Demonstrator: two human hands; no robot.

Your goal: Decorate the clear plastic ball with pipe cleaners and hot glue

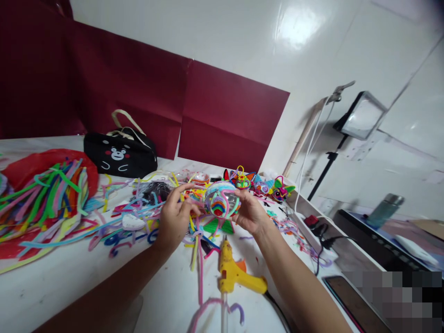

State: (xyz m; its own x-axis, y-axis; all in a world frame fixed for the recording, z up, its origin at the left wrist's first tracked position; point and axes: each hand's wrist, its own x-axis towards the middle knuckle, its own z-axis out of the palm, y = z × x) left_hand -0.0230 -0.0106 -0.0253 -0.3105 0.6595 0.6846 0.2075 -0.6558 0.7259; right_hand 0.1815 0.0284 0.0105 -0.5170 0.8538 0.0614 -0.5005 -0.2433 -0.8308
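Both my hands hold up a clear ball (221,199) wrapped in coloured pipe cleaners above the white table (69,277). My left hand (175,217) pinches pipe cleaner ends at the ball's left side, fingers closed. My right hand (250,212) cups the ball from the right with its fingers curled round it. Pink and yellow pipe cleaner strands (198,249) hang down from the ball toward the table.
A yellow glue gun (233,273) lies just below my hands. A heap of pipe cleaners (45,199) covers the left of the table, with a black bear bag (120,155) behind. Finished cat-face pieces (258,184) sit at the back. A phone (347,300) and cables lie to the right.
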